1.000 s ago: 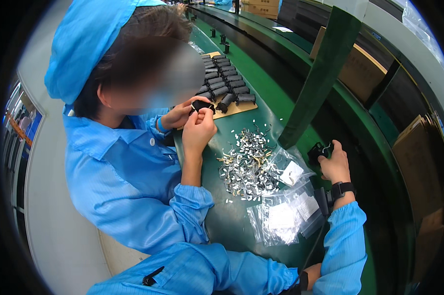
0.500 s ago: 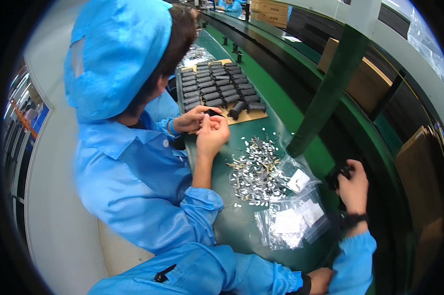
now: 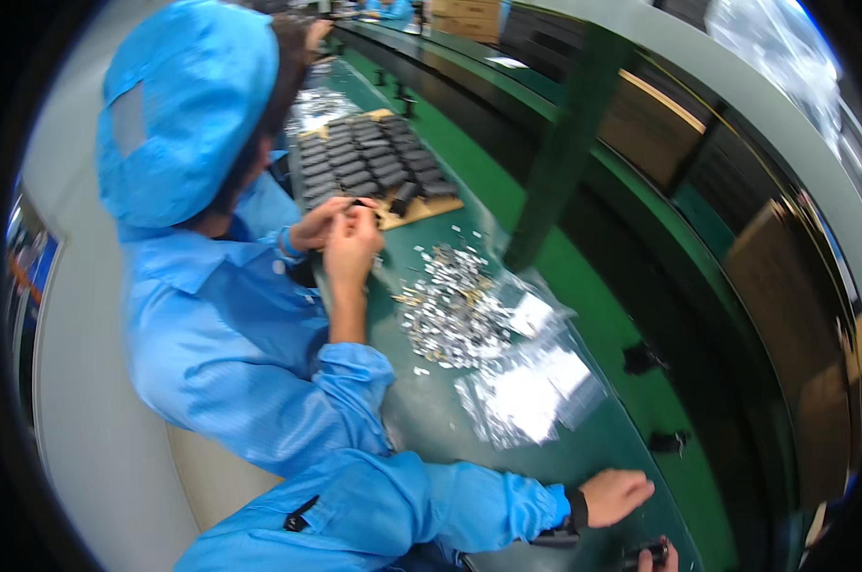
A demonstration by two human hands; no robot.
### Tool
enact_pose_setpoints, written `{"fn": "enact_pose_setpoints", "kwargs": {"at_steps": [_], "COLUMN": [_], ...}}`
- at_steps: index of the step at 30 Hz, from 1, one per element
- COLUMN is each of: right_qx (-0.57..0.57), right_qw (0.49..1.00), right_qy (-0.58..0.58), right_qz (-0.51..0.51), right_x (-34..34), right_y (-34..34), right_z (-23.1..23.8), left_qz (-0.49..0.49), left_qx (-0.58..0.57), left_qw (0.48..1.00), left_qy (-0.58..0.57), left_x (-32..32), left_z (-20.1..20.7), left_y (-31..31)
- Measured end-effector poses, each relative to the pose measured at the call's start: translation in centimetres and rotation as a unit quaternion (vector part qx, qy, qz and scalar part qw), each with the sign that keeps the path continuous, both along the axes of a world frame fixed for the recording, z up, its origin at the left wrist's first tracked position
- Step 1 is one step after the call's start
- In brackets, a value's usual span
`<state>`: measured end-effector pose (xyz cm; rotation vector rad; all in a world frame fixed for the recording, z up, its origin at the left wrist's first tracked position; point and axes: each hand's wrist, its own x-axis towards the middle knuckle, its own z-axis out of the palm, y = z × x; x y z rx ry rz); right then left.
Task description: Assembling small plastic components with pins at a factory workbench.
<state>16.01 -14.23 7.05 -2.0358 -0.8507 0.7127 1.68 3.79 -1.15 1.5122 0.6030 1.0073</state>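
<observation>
My left hand (image 3: 617, 498) is over the green table's right edge, its fingers stretched out and holding nothing. Low in the picture, partly cut off by the lower edge, my right hand (image 3: 670, 561) has its fingers round a small black cylindrical part (image 3: 633, 556). Another black object (image 3: 555, 540) shows partly below my left wrist. On the green strip beyond the table edge stand two black parts, one farther off (image 3: 645, 358) and one nearer (image 3: 668, 441). Clear plastic bags (image 3: 531, 396) lie on the table ahead of my left hand.
At my left a co-worker in a blue coat and hood (image 3: 212, 286) handles a small dark piece. A cardboard sheet (image 3: 436, 207) bears rows of black cylinders. Small metal pieces (image 3: 455, 305) lie heaped nearby. A green post (image 3: 564, 143) rises beside the table; cardboard boxes (image 3: 784, 315) stand right.
My right hand has drawn back from the green strip, where it held a black part, to the lower edge. My left hand has moved forward and its fingers now show. The view has shifted right.
</observation>
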Motion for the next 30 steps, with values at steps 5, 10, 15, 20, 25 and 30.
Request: {"fn": "enact_pose_setpoints", "kwargs": {"at_steps": [5, 10, 15, 20, 25, 30], "right_qx": [0.035, 0.153, 0.168, 0.210, 0.232, 0.247], "right_qw": [0.997, 0.977, 0.973, 0.963, 0.957, 0.958], "right_qy": [0.021, 0.142, 0.148, 0.157, 0.165, 0.140], "right_qz": [-0.063, 0.040, 0.059, 0.060, 0.058, 0.046], "right_x": [-3.2, -3.0, -3.4, -3.1, -3.0, -3.4], "right_y": [1.6, 1.3, 0.9, 1.1, 0.6, 0.1], "right_z": [-0.5, -4.0, -3.7, -4.2, -3.7, -3.6], "left_qz": [-0.029, -0.108, -0.152, -0.204, -0.218, -0.227], "left_qx": [-0.062, 0.041, -0.026, -0.031, -0.063, -0.061], "left_qw": [0.998, 0.993, 0.988, 0.973, 0.963, 0.958], "left_qy": [-0.010, 0.021, 0.021, 0.099, 0.144, 0.165], "left_x": [-2.3, -3.2, -3.2, -3.9, -3.8, -4.0], "left_z": [2.9, 4.3, 3.7, 4.4, 5.5, 5.7], "left_y": [-0.7, -2.3, -1.5, -1.8, -2.0, -2.9]}}
